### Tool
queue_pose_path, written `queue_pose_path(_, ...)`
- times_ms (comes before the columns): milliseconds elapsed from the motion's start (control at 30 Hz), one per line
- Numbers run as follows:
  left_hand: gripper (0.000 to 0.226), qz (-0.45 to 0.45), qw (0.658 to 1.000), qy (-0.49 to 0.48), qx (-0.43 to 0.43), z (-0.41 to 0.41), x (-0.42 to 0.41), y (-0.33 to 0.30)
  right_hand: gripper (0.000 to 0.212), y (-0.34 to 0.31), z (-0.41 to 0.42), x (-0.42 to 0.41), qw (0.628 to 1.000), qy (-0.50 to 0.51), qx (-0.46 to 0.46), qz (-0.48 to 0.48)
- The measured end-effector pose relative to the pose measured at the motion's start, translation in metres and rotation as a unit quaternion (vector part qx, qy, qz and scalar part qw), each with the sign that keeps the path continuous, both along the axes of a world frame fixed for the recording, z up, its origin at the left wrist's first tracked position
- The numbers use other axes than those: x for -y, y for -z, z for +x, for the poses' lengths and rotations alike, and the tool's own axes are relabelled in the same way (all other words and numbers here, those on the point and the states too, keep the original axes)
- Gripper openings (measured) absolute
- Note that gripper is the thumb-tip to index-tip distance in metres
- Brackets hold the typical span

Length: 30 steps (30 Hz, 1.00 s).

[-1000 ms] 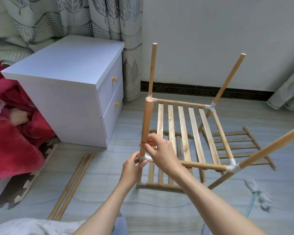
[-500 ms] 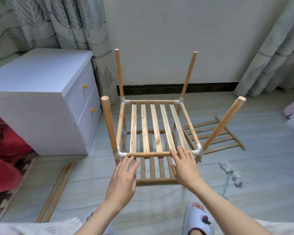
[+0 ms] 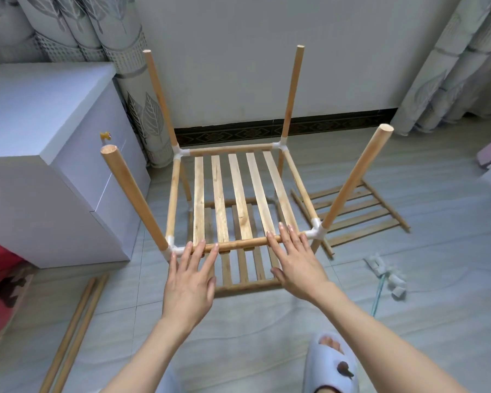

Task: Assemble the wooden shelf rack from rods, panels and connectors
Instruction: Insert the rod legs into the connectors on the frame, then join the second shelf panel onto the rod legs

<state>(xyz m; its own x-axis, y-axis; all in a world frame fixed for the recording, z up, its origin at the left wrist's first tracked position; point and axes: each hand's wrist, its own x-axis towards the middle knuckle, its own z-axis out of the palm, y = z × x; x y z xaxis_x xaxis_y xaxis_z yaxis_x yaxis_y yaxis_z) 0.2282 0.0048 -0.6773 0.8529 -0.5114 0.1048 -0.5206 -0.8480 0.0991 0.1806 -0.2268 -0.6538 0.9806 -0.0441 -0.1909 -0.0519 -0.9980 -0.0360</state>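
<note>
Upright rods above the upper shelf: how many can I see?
4, one at each corner: near left, far left, far right, near right. None seems hidden.

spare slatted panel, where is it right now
In the head view the spare slatted panel lies flat on the floor, right of the rack, behind its near right post.

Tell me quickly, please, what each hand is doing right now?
Left hand: open, fingertips touching the front rail.
Right hand: open, fingers resting flat on that rail.
</note>
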Motion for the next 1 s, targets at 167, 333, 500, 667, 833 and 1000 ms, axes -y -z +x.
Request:
queue_pose_path(167, 0.073, 0.019, 0.999, -0.027, -0.025, 0.026, 0.004, -0.009, 0.077, 0.001, 0.031, 0.002, 1.000, -0.011, 0.004, -0.007)
queue_pose_path(333, 0.066, 0.057, 0.994, -0.043, -0.081, 0.047, 0.010, -0.027, 0.067, -0.010, 0.055, 0.003, 0.999, -0.001, -0.017, 0.031)
queue_pose_path(500, 0.059, 0.033, 0.989, -0.054, -0.130, 0.037, 0.019, -0.043, 0.062, -0.020, 0.023, 0.010, 0.996, 0.018, -0.050, 0.071)
queue_pose_path(667, 0.051, -0.035, 0.988, 0.014, -0.147, -0.023, 0.053, -0.026, 0.058, -0.022, -0.037, 0.060, 0.988, 0.085, -0.092, 0.090)
queue_pose_path(833, 0.053, 0.042, 0.969, 0.089, -0.225, -0.054, 0.102, 0.006, 0.054, 0.011, -0.076, 0.111, 0.966, 0.198, -0.119, 0.119)
queue_pose_path(1000, 0.054, 0.102, 0.949, 0.109, -0.278, -0.046, 0.133, 0.051, 0.041, 0.056, -0.072, 0.142, 0.949, 0.248, -0.129, 0.145)
